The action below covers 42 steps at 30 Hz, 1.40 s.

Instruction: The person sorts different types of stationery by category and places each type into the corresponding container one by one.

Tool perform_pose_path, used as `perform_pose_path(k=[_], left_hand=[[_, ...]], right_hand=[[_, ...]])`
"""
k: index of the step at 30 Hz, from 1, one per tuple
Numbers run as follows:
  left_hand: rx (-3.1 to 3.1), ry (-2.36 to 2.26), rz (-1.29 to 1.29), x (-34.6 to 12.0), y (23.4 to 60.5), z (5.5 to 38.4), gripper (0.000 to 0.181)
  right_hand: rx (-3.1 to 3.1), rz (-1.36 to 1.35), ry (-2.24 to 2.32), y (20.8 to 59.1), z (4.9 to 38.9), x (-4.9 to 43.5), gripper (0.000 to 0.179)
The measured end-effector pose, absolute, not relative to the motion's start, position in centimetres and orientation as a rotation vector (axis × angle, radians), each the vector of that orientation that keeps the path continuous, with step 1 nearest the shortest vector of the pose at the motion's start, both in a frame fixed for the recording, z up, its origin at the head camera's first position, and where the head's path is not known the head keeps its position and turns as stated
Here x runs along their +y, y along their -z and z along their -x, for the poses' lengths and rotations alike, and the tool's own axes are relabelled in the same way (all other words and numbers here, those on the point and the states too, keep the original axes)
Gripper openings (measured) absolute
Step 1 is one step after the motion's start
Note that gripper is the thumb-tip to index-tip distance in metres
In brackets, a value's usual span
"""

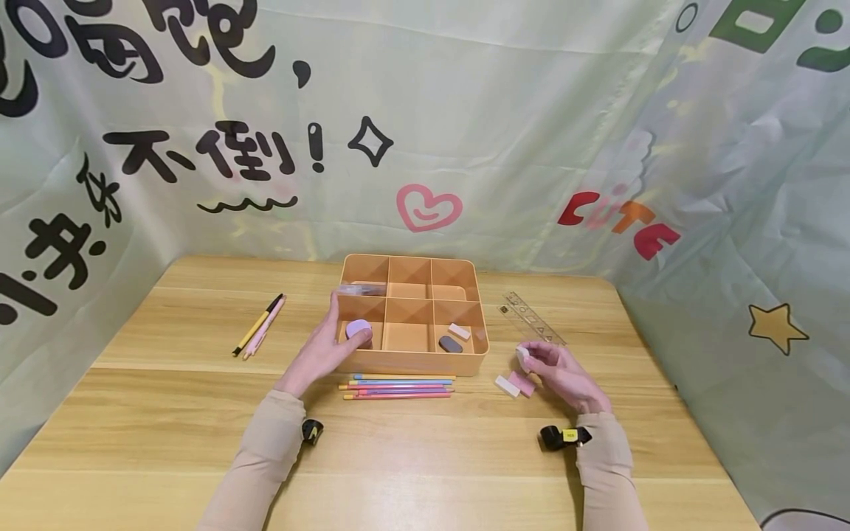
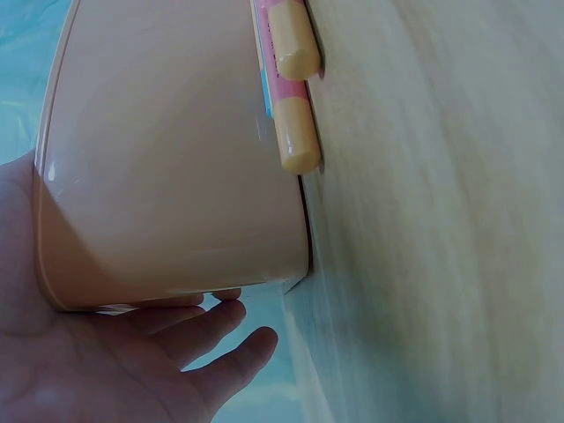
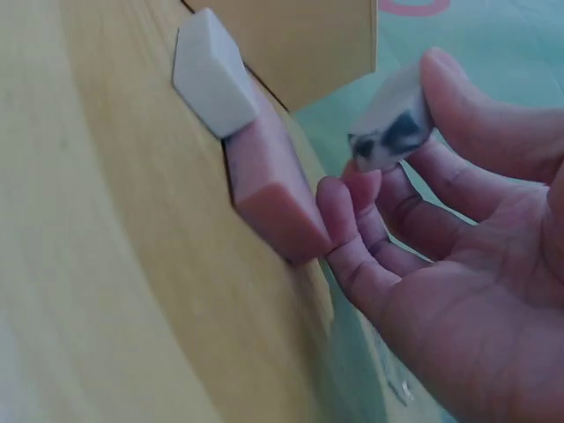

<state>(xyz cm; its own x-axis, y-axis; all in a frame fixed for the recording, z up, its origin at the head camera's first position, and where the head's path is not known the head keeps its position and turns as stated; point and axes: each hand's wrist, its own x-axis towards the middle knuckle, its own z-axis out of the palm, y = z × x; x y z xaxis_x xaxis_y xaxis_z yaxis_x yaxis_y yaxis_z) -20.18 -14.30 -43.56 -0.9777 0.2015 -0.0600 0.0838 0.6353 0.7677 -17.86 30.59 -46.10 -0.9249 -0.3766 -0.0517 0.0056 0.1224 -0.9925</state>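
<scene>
An orange box [image 1: 412, 363] with six compartments stands mid-table. My left hand [image 1: 325, 345] grips its left wall, thumb over the rim and fingers along the outside; the left wrist view shows those fingers [image 2: 220, 339] by the box corner. My right hand [image 1: 561, 375] pinches a white eraser [image 3: 397, 119] with dark smudges between thumb and fingers, above the table right of the box. Below it lie a pink eraser [image 3: 269, 185] and a white eraser block [image 3: 211, 75]. The front right compartment holds a small white eraser [image 1: 459, 332] and a dark grey oval piece [image 1: 450, 344].
A round purple item [image 1: 358, 329] sits in the front left compartment, a clear item [image 1: 361, 290] behind it. Several pencils [image 1: 398, 391] lie before the box. Yellow [image 1: 257, 326] and pink pens [image 1: 265, 329] lie left, a clear ruler [image 1: 531, 317] right. Printed cloth surrounds the table.
</scene>
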Motion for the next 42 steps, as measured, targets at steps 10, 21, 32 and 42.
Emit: perform_pose_path(k=[10, 21, 32, 42], left_hand=[[2.703, -1.273, -0.232, -14.3, 43.6, 20.1, 0.106], [2.704, -1.273, -0.232, -14.3, 43.5, 20.1, 0.107], [2.703, -1.285, -0.245, -14.3, 43.5, 20.2, 0.107], [2.704, -1.293, -0.25, -14.3, 43.6, 20.2, 0.108]], right_hand=[[2.248, 0.227, 1.918, 44.3, 17.7, 29.6, 0.031], [2.325, 0.187, 2.014, 42.6, 17.5, 28.5, 0.036], [2.545, 0.228, 2.047, 41.3, 17.8, 26.5, 0.025], [2.694, 0.295, 1.997, 40.3, 18.7, 24.5, 0.029]])
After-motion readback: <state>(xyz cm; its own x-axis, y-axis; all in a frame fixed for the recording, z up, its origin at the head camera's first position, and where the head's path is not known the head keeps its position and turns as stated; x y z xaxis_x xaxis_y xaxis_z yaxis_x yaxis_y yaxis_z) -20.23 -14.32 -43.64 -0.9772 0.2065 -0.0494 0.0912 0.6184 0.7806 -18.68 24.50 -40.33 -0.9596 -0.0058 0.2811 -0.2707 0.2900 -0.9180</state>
